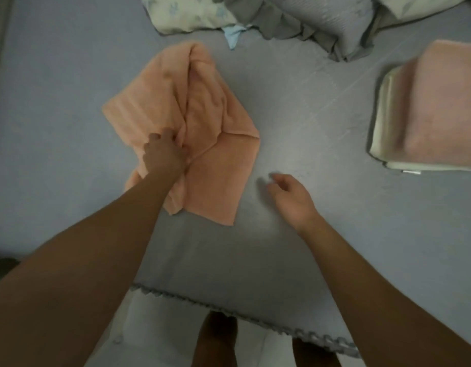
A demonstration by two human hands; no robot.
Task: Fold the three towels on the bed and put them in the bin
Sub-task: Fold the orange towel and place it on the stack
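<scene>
1. Bed (295,107), covered with a grey-blue sheet, filling almost the whole view; scalloped trim along its near edge at the bottom.
2. Bedding heap (295,19) of pale printed and grey cloth, at the far side of the bed, beyond the orange towel and to its right.
3. Orange towel (202,133), crumpled and partly folded over itself, lying on the bed a little left of centre; several loose creases through its middle, one flat flap at its near right.
4. Pink folded towel (441,107), well apart from the orange towel, at the right edge of the view; lying on top of a cream folded towel (382,123), whose edges show at the left and near side below it.
5. Left hand (164,152), resting on the near left part of the orange towel, fingers curled into the bunched cloth and gripping a fold of it.
6. Right hand (290,193), just to the right of the orange towel's near corner, not touching it; fingers loose and slightly curved, holding nothing, low over the sheet.
7. Small light blue cloth piece (233,35), beyond the orange towel, at the edge of the bedding heap.
</scene>
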